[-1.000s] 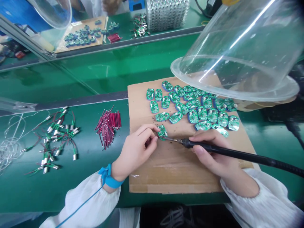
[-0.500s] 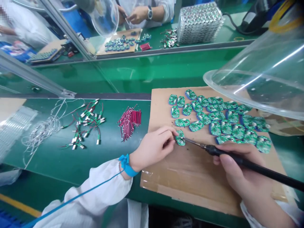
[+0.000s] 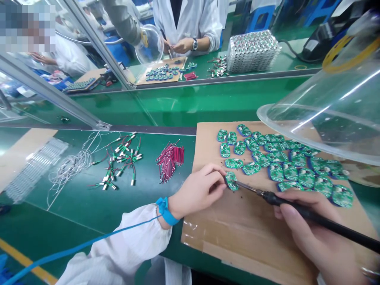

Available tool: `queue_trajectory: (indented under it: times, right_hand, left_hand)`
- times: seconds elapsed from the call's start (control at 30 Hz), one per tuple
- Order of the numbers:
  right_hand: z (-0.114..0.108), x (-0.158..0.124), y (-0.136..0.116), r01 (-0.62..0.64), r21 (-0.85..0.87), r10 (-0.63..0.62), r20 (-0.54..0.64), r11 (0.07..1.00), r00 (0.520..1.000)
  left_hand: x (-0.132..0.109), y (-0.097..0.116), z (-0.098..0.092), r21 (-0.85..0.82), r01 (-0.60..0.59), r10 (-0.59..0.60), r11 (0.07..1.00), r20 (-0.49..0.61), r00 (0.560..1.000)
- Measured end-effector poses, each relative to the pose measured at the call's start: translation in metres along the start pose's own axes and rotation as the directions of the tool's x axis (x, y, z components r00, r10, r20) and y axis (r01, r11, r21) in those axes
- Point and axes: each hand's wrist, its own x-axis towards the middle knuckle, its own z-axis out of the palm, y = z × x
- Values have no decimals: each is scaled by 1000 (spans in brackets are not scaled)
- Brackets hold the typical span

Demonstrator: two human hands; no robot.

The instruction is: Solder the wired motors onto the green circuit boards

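Observation:
My left hand [image 3: 198,191] is pinched shut beside a small green circuit board [image 3: 231,180] that lies on a cardboard sheet [image 3: 252,229]; what its fingers hold is hidden. My right hand [image 3: 314,233] grips a black soldering iron [image 3: 299,209], whose metal tip touches that board. Behind it, several more green boards [image 3: 279,162] lie spread across the cardboard. A blue wrist strap [image 3: 164,209] with a blue cord circles my left wrist.
A clear plastic hood [image 3: 332,107] overhangs the boards at right. Red wire pieces [image 3: 170,158], small wired motors [image 3: 120,162] and white wire [image 3: 69,166] lie on the green table [image 3: 89,206] at left. Across the conveyor a person [image 3: 187,23] in white works at another cardboard sheet.
The view has swung up and to the left, showing the far bench and workers. Both hands keep their hold at the same board.

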Motion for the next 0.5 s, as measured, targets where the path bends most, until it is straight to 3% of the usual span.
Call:
queue_trajectory:
  times: [0.2,0.5]
  right_hand:
    - [0,3,-3,55,-48,-54,13,997,998]
    - [2,-1,7,9,-4,-8,81,1000,997]
  left_hand:
    - [1,0,-1,2,-7,7,1000,-6,1000]
    - [0,0,-3,-25,4,-4,1000,-2,1000]
